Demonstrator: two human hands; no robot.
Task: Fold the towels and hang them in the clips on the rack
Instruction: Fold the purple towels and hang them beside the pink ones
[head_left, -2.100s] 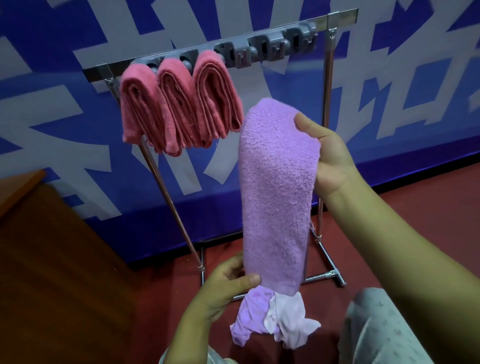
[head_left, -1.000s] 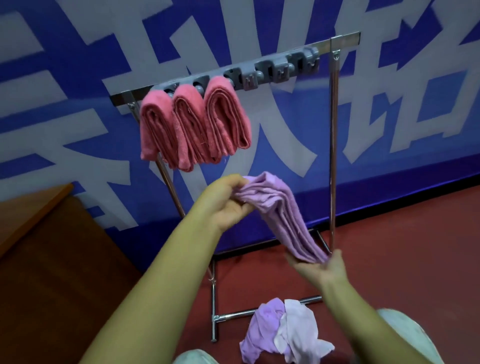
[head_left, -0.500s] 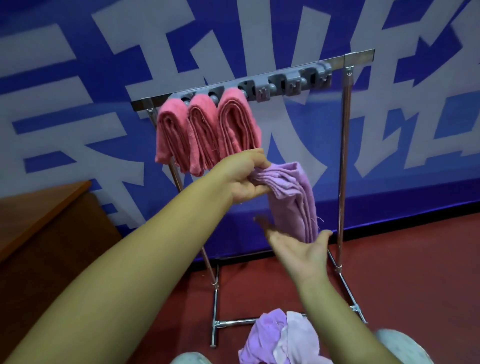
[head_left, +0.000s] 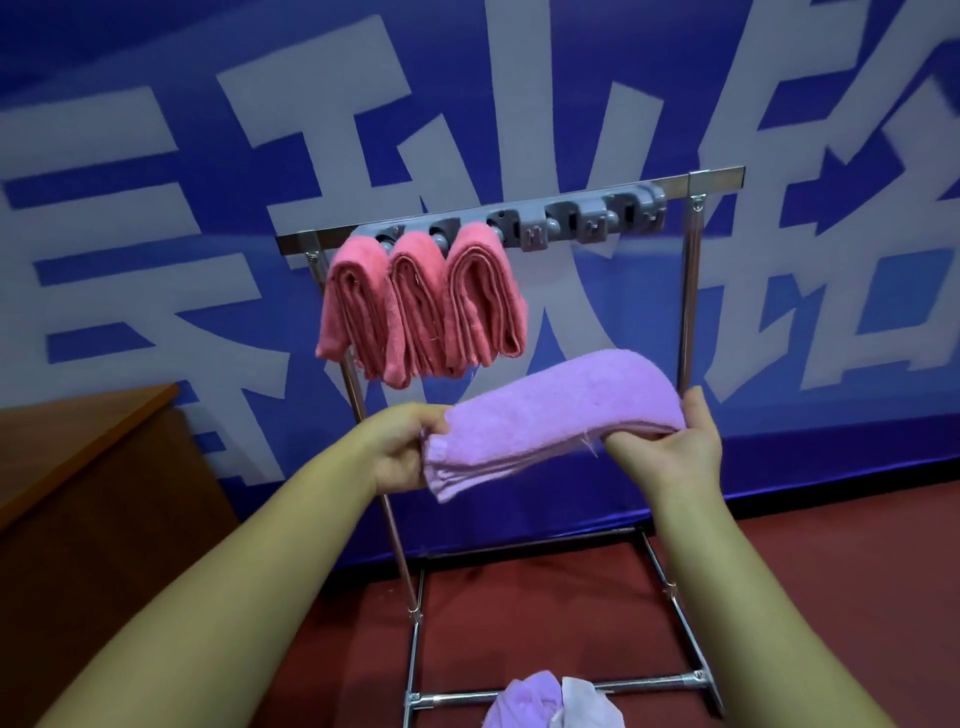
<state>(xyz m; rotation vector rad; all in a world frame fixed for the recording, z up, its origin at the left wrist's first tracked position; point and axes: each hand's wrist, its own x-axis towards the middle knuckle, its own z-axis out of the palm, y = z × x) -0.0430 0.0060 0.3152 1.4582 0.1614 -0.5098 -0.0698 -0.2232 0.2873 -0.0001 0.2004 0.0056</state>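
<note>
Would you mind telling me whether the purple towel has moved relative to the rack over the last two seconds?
Yes. The purple towel hung upright, reaching far below the pink towels; now both hands hold it folded and level just beneath them.

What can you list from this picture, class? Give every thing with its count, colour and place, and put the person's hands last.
Rack: one, silver metal, standing on the floor against the wall.
Clip strip: one, grey, along the rack's top bar; its right-hand clips hold nothing.
Pink towels: three, folded, hanging side by side from the strip's left clips.
Purple towel: one, folded, held level below the pink towels.
Loose cloths: a purple and pale heap, count unclear, at the bottom edge by the rack's base bar.
Wooden furniture: one, brown, at left.
Wall banner: one, blue with large white characters.
Floor: red.
Left hand: grips the towel's left end.
Right hand: grips its right end.
</note>
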